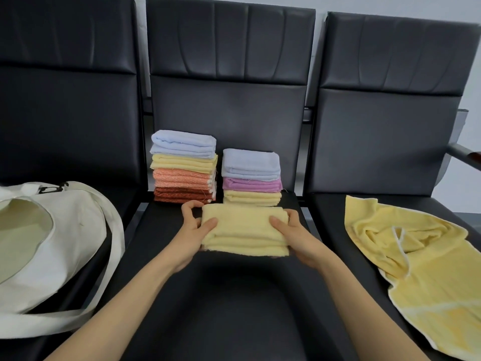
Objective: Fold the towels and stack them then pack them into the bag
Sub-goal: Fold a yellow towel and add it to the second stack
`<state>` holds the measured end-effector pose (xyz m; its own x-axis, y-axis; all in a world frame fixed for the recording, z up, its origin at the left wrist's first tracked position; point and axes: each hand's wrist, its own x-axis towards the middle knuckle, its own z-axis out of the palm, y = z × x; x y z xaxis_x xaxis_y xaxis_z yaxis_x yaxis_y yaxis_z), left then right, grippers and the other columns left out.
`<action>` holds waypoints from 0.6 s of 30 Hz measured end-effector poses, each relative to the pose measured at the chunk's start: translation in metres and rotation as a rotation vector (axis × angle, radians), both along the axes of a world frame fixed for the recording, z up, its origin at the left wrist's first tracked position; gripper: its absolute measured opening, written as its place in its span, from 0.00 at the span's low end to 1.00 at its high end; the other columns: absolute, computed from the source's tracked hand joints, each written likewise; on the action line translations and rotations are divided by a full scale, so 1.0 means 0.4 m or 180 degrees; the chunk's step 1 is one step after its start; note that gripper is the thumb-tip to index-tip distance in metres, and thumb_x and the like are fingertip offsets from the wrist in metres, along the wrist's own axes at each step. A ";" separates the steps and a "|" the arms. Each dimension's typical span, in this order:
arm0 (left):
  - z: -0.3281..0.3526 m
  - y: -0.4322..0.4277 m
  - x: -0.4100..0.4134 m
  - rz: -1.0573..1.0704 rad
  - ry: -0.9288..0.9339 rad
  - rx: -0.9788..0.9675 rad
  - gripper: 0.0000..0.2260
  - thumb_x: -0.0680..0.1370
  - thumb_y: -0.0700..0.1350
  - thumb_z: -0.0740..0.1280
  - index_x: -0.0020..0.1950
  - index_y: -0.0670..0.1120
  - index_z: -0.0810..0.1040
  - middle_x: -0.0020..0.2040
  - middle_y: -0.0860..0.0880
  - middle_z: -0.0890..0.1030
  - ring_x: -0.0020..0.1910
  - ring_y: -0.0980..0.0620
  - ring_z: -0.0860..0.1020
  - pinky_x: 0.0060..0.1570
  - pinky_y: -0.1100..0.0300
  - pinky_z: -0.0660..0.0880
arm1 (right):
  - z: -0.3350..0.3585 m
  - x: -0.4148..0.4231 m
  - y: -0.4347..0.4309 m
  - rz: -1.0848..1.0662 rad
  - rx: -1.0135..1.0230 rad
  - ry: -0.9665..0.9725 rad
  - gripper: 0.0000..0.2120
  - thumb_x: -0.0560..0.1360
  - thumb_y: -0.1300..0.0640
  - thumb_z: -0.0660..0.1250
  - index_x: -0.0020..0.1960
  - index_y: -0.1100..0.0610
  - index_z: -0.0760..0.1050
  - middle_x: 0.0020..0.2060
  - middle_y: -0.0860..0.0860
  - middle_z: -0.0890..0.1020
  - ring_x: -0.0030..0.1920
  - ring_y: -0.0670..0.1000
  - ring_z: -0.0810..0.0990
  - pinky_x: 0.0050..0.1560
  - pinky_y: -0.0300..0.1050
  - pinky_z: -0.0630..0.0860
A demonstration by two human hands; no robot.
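Gripping a folded yellow towel (244,230) by both ends, left hand (192,227) and right hand (294,235) curled round it, thumbs on top, over the middle seat (234,308). Just beyond the hands, taller stack (183,166) and shorter stack (251,177); left of them a cream bag (65,230), right a loose yellow towel (416,256).
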<state>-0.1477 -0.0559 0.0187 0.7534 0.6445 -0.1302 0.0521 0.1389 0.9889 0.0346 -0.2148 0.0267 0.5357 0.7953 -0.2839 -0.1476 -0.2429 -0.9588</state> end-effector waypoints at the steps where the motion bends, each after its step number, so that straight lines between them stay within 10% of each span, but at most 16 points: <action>1: -0.007 -0.004 0.003 -0.0073 0.0026 -0.0003 0.10 0.81 0.44 0.62 0.57 0.57 0.64 0.54 0.44 0.79 0.44 0.51 0.78 0.42 0.54 0.76 | -0.004 0.001 -0.001 0.0003 -0.0043 0.0153 0.24 0.79 0.49 0.64 0.69 0.47 0.55 0.62 0.49 0.71 0.58 0.53 0.78 0.42 0.50 0.81; 8: -0.012 0.014 0.019 -0.0528 -0.0119 -0.0547 0.09 0.77 0.34 0.65 0.53 0.46 0.76 0.54 0.46 0.78 0.50 0.50 0.79 0.47 0.57 0.75 | 0.007 0.047 -0.027 0.0150 0.0416 0.0554 0.32 0.77 0.65 0.66 0.68 0.40 0.55 0.62 0.53 0.75 0.58 0.55 0.79 0.47 0.52 0.81; 18: 0.077 0.054 0.098 -0.0309 0.0455 -0.0192 0.10 0.79 0.42 0.64 0.60 0.50 0.77 0.55 0.46 0.81 0.53 0.48 0.80 0.47 0.53 0.79 | -0.032 0.053 -0.014 0.0438 0.0711 0.0999 0.23 0.74 0.54 0.70 0.68 0.51 0.70 0.65 0.53 0.75 0.63 0.57 0.77 0.58 0.61 0.77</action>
